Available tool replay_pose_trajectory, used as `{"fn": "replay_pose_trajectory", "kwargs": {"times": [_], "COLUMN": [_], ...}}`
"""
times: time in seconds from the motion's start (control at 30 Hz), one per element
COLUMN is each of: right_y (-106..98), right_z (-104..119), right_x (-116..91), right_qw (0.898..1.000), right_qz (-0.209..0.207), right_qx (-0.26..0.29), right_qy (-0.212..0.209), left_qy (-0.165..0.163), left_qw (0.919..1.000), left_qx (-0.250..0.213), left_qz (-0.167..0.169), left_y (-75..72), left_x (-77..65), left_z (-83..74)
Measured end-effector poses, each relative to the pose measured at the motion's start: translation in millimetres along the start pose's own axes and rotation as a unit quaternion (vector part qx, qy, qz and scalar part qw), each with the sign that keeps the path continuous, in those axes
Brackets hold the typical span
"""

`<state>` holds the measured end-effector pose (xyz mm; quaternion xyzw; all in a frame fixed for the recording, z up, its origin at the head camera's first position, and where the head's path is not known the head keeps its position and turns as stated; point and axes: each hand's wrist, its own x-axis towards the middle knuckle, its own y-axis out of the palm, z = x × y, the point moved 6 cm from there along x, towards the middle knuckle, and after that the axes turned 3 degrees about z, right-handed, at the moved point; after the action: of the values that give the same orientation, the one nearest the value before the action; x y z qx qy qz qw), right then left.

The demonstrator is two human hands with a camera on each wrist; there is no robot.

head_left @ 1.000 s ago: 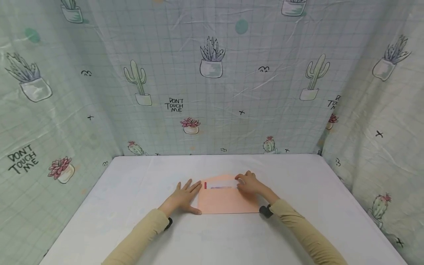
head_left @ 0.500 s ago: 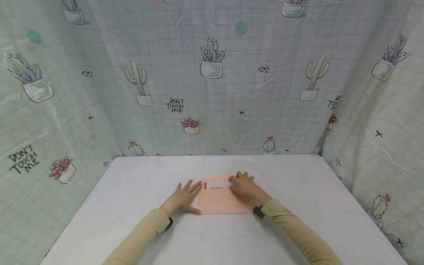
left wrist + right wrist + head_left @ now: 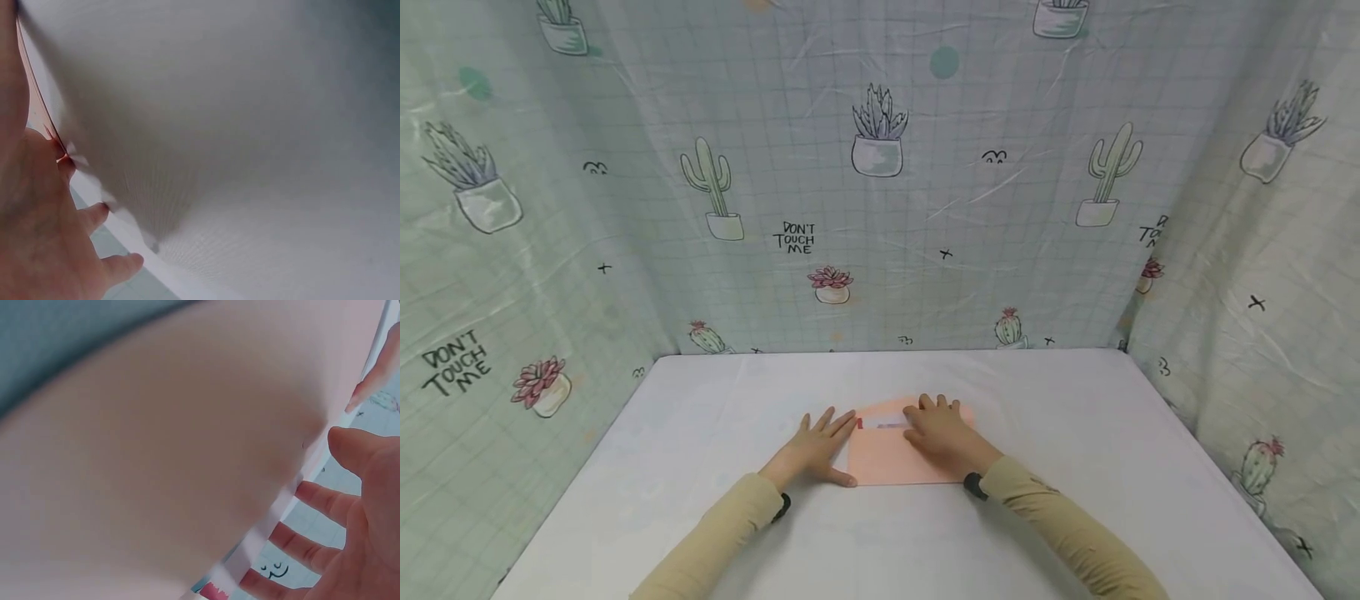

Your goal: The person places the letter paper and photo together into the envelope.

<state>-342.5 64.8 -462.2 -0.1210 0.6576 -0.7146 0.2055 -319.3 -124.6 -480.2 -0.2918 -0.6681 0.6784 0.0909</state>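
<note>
A peach-coloured envelope lies on the white table with its flap folded back at the far side. A white printed paper, with a red mark at its left end, shows in the opening; its lower part is hidden by the envelope's front. My left hand rests on the table with spread fingers, its thumb and fingertips at the envelope's left edge. My right hand lies over the right half of the opening. Its spread fingertips touch the paper, as the fingers show in the right wrist view.
The white table stretches round the envelope on all sides. Behind it and at both sides hangs a cloth printed with cacti and potted plants.
My right hand has slid left across the envelope. The paper's red mark has shifted slightly left, towards the left hand. The left hand has stayed in place.
</note>
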Motion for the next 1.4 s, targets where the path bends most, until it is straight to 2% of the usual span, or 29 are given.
{"fn": "replay_pose_trajectory", "kwargs": {"times": [0.2,0.4,0.83,1.03,1.4], "right_y": [-0.7,3.5,1.3,-1.2,-1.1], "right_z": [4.4,7.9,9.0,10.8,13.7], "right_x": [1.5,1.2,-12.9,-18.8,-20.8], "right_qw": [1.000,0.999,0.998,0.998,0.996], "right_qz": [-0.006,-0.017,-0.024,-0.014,-0.034], "right_qx": [-0.008,-0.040,-0.056,-0.044,-0.044], "right_qy": [0.001,-0.001,-0.009,-0.032,-0.071], "left_qy": [-0.004,-0.006,-0.004,0.000,-0.005], "left_qw": [1.0000,1.0000,1.0000,1.0000,1.0000], "left_qx": [-0.001,-0.006,0.000,-0.002,0.004], "left_qz": [0.001,0.000,-0.004,-0.007,0.000], "left_y": [-1.6,-1.5,2.0,0.6,0.0], "left_x": [0.7,-0.6,1.8,-0.4,1.8], "left_z": [0.9,0.8,-1.7,-1.9,-0.2]}}
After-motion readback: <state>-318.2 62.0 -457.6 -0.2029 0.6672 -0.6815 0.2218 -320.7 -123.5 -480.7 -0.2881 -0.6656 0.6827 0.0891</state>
